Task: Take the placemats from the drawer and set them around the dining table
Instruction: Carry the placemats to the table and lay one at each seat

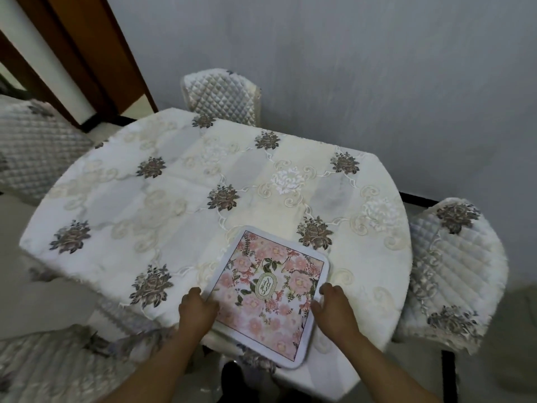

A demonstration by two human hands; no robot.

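Observation:
A square placemat (268, 295) with pink flowers and a white border lies at the near edge of the dining table (162, 199), which is covered by a white embroidered cloth. The mat's near corner juts a little past the table edge. My left hand (196, 311) grips the mat's left edge with curled fingers. On the mat's right edge, my right hand (331, 308) holds the border between thumb and fingers. Whether more mats lie under this one cannot be seen.
Quilted chairs stand around the table: one at the far side (220, 94), one at the right (453, 271), one at the left (37, 146), one at the near left (58, 365). A grey wall runs behind, with a wooden door frame (81, 53) at the upper left.

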